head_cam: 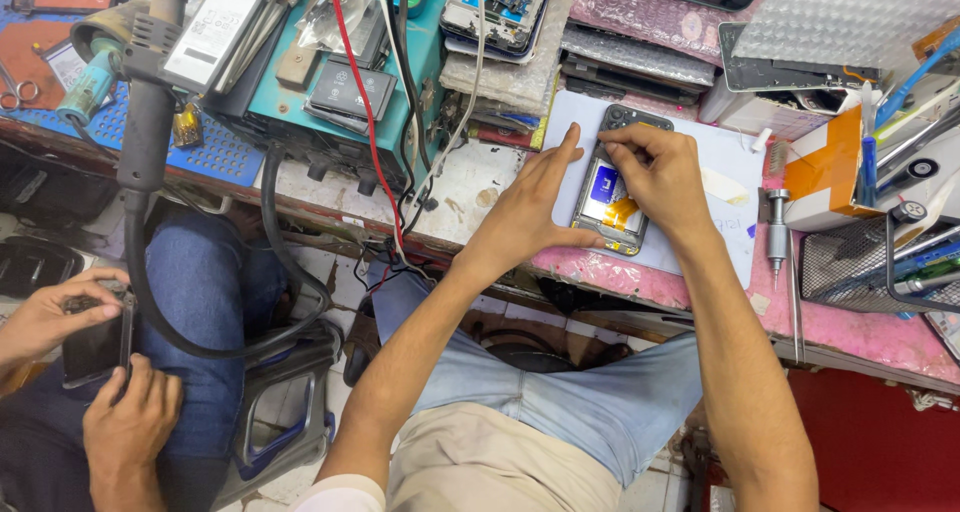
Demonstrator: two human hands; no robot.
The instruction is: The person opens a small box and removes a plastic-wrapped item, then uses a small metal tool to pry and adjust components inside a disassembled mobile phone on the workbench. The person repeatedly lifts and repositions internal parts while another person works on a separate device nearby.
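Opened dark smartphone with exposed blue and orange innards (612, 194) lying flat on pale work mat (722, 157) near table's front edge. Left hand (528, 204) spread flat, thumb bracing phone's side, steadying. Right hand (655, 167) curled, fingertips pinching at upper frame.

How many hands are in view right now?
4. The left hand steadies the opened phone on the mat; the right hand works on it. Another person's two hands hold a dark phone at lower left.
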